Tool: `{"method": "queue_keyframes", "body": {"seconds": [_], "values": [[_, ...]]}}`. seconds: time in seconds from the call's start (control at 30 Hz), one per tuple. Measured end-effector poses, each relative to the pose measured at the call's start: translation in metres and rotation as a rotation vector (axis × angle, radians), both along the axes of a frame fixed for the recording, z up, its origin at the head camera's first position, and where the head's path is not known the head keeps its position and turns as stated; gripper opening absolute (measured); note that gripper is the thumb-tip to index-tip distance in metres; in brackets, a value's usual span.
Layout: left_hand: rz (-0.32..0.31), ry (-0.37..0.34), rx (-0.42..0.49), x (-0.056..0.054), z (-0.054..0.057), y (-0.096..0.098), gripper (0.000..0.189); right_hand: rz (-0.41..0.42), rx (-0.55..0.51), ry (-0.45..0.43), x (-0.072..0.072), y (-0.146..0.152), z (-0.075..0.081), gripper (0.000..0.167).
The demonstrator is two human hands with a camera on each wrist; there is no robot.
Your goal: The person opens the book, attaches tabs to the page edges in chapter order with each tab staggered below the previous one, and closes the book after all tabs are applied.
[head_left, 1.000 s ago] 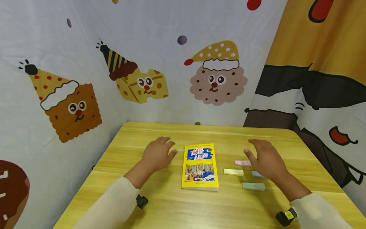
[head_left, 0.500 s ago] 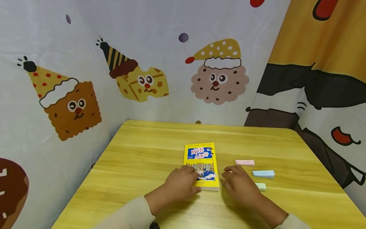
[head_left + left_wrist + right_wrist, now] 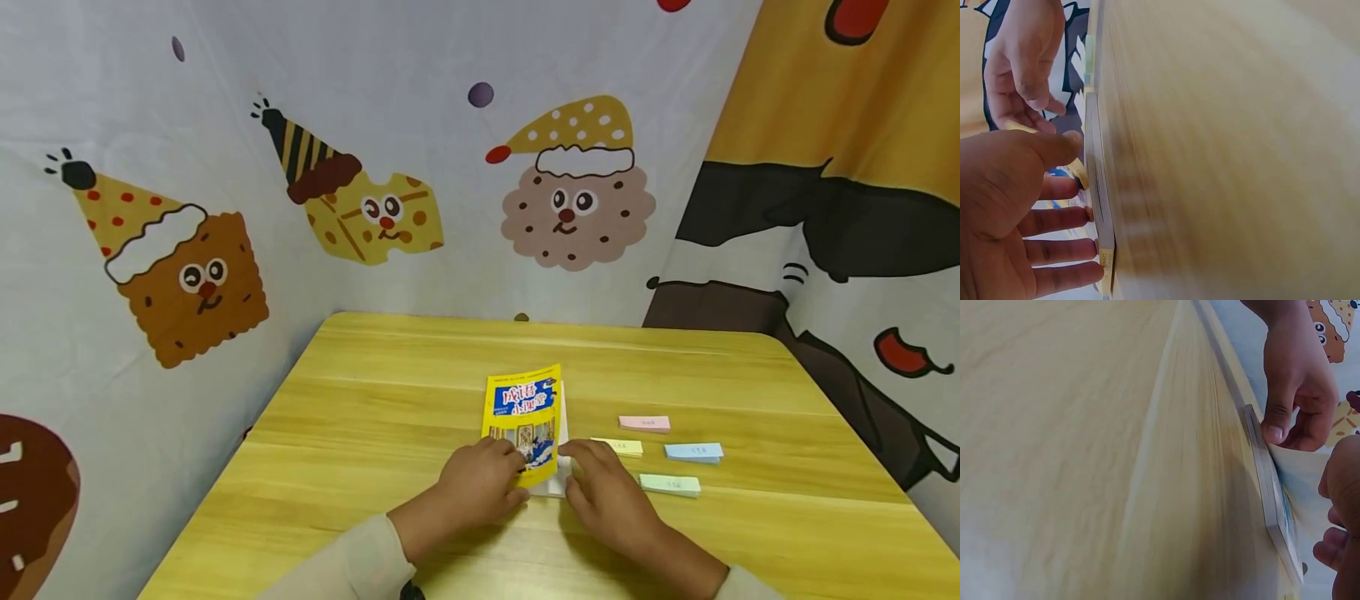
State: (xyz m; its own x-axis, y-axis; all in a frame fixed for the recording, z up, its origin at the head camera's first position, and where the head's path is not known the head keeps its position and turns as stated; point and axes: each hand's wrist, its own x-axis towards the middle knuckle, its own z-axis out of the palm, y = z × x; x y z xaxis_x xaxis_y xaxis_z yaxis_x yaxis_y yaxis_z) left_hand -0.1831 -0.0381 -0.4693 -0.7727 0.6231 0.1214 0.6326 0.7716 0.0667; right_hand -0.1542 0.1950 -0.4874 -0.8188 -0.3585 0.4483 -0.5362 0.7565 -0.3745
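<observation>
left hand (image 3: 480,482) relaxed on book (image 3: 528,412); right hand (image 3: 615,498) at its newly lifted cover (image 3: 525,433), grip unclear.

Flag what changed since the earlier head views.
The left hand moved right and nearer, onto the book; the right hand moved left and nearer, to the right edge of the front cover. That edge has lifted, baring white pages. The pink slip, yellow slip, blue slip and green slip stayed put.

成语小课堂 on the yellow book (image 3: 522,401), illegible writing on the paper slips (image 3: 693,452)
</observation>
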Motion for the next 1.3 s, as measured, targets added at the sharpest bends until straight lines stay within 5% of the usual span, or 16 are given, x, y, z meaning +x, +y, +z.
{"method": "queue_keyframes", "body": {"seconds": [0.27,0.4,0.5,0.57,0.67,0.73,0.83,1.07,1.17,1.3], "values": [[0.063,-0.064,0.154,-0.001,0.003,-0.004,0.030,0.109,0.089,-0.035,-0.003,-0.005,-0.004,0.055],[0.141,-0.079,0.310,0.001,0.008,-0.007,0.059,0.147,0.186,-0.065,-0.005,-0.005,-0.004,0.047],[0.205,0.077,0.385,0.004,0.011,-0.011,0.075,0.182,0.224,-0.034,-0.009,-0.003,-0.002,0.040],[0.240,0.274,0.392,0.005,0.013,-0.015,0.079,0.211,0.223,0.004,-0.012,-0.002,-0.001,0.036],[0.323,0.544,0.300,0.005,0.018,-0.021,0.081,0.250,0.215,0.050,-0.016,0.001,0.000,0.032],[0.373,0.597,0.192,0.005,0.021,-0.025,0.083,0.267,0.212,0.057,-0.018,0.003,0.001,0.029],[0.367,0.515,0.002,0.006,0.026,-0.030,0.074,0.268,0.213,0.043,-0.019,0.005,0.003,0.026],[0.061,0.219,-0.136,0.005,0.011,-0.025,0.022,0.219,0.212,-0.001,-0.019,0.003,0.003,0.015],[0.063,0.109,-0.120,0.004,0.004,-0.020,0.021,0.188,0.208,-0.025,-0.019,0.001,0.001,0.015],[0.106,0.001,-0.053,0.002,0.000,-0.017,0.045,0.138,0.197,-0.025,-0.019,-0.002,-0.002,0.018]]}}
